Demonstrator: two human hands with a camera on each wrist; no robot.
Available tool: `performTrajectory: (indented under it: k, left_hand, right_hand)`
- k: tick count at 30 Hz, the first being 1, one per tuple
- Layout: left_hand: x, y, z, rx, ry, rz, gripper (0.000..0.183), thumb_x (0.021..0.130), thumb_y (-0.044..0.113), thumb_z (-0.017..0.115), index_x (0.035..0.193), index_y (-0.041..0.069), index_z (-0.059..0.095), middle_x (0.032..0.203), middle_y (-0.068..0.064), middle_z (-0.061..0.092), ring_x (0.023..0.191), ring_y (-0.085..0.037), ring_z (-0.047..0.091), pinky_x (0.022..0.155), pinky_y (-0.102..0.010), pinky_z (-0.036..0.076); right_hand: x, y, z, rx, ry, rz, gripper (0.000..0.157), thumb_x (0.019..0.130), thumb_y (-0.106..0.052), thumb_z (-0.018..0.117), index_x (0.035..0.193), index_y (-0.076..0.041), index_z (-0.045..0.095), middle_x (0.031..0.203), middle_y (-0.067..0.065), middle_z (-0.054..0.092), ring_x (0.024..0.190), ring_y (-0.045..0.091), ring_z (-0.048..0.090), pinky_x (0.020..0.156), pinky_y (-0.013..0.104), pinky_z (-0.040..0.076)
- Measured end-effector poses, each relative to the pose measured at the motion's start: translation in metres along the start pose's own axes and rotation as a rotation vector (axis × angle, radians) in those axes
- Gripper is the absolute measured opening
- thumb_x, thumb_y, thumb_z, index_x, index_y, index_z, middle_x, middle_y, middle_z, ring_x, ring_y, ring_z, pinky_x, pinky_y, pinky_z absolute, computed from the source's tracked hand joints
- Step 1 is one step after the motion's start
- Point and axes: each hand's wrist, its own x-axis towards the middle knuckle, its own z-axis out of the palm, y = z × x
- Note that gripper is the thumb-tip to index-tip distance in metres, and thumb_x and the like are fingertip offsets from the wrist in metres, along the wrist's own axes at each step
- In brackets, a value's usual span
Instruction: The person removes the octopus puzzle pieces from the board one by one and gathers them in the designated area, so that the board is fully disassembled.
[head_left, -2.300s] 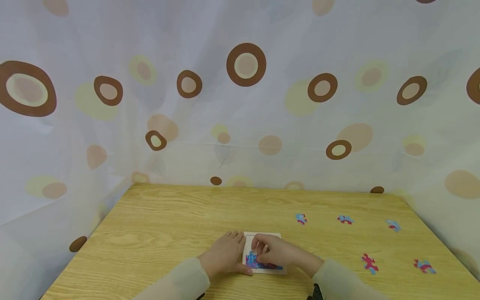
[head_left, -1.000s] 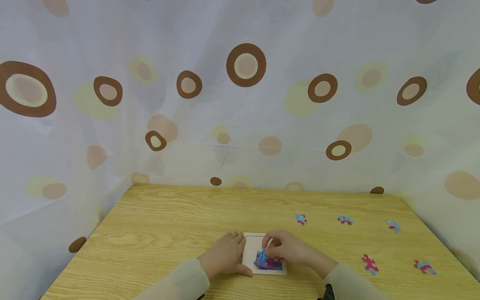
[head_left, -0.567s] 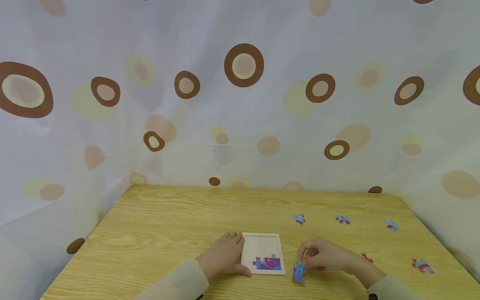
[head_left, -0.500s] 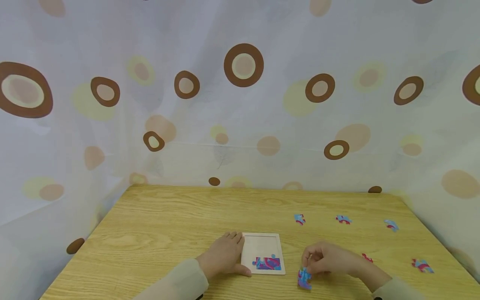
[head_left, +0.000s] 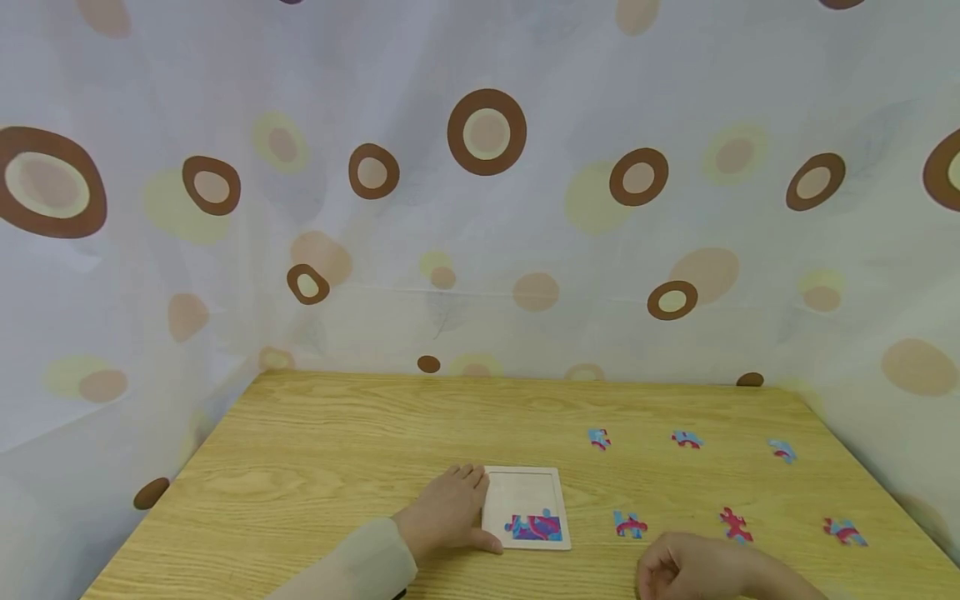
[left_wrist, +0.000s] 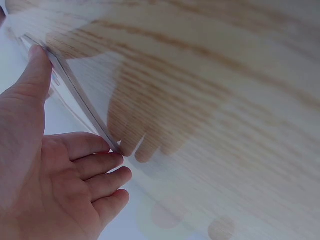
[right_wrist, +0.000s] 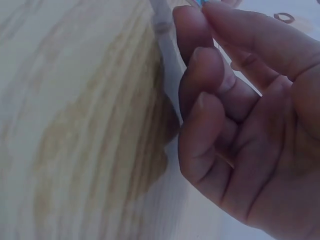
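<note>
In the head view, my left hand point(head_left: 448, 510) rests along the left side of a white puzzle tray point(head_left: 517, 492), its fingers fairly straight. The left wrist view shows thumb and fingertips touching the tray's edge point(left_wrist: 82, 102). Joined blue, purple and red puzzle pieces point(head_left: 536, 527) lie in the tray's lower right. My right hand point(head_left: 697, 567) is low at the bottom edge of the head view, right of the tray. Between its thumb and index finger, a blue bit of a puzzle piece point(right_wrist: 202, 2) shows in the right wrist view; the rest is hidden.
Several loose puzzle pieces lie right of the tray in two rows. The nearer row has a blue-red piece point(head_left: 629, 524), a mostly red one point(head_left: 736, 526) and another point(head_left: 845, 531). Behind them are more, including one point(head_left: 599, 439). A patterned cloth point(head_left: 487, 317) surrounds the wooden table point(head_left: 360, 450).
My right hand has lifted a puzzle piece out of the tray and moved it right and toward the bottom edge, uncovering loose pieces. My left hand stays at the tray.
</note>
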Motion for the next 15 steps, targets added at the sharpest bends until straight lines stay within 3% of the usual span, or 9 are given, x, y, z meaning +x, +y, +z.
performTrajectory:
  k: [8, 12, 15]
  left_hand:
    - [-0.0008, 0.0001, -0.0009, -0.015, 0.001, -0.004, 0.094, 0.076, 0.072, 0.047, 0.137, 0.001, 0.042, 0.139, -0.011, 0.042, 0.127, -0.023, 0.037, 0.105, -0.033, 0.029]
    - [-0.0006, 0.0003, -0.0017, -0.01, -0.001, -0.003, 0.093, 0.076, 0.072, 0.046, 0.137, 0.001, 0.043, 0.138, -0.01, 0.042, 0.127, -0.023, 0.037, 0.105, -0.033, 0.029]
    - [-0.0005, 0.0002, -0.0019, -0.005, -0.008, -0.002, 0.093, 0.076, 0.072, 0.046, 0.137, 0.002, 0.042, 0.139, -0.01, 0.041, 0.127, -0.022, 0.037, 0.105, -0.033, 0.03]
  right_hand:
    - [-0.0063, -0.0017, 0.0053, -0.003, 0.056, 0.096, 0.02, 0.088, -0.006, 0.058, 0.087, 0.014, 0.059, 0.061, -0.009, 0.048, 0.052, -0.004, 0.037, 0.047, 0.012, 0.031]
    - [-0.0075, -0.0037, 0.0056, -0.014, 0.049, 0.092, 0.019, 0.089, -0.006, 0.058, 0.087, 0.013, 0.06, 0.056, -0.004, 0.044, 0.052, -0.004, 0.037, 0.047, 0.011, 0.031]
    - [-0.0078, -0.0049, 0.006, -0.027, 0.047, 0.08, 0.018, 0.088, -0.006, 0.058, 0.086, 0.012, 0.061, 0.054, 0.009, 0.04, 0.053, -0.005, 0.039, 0.049, 0.011, 0.034]
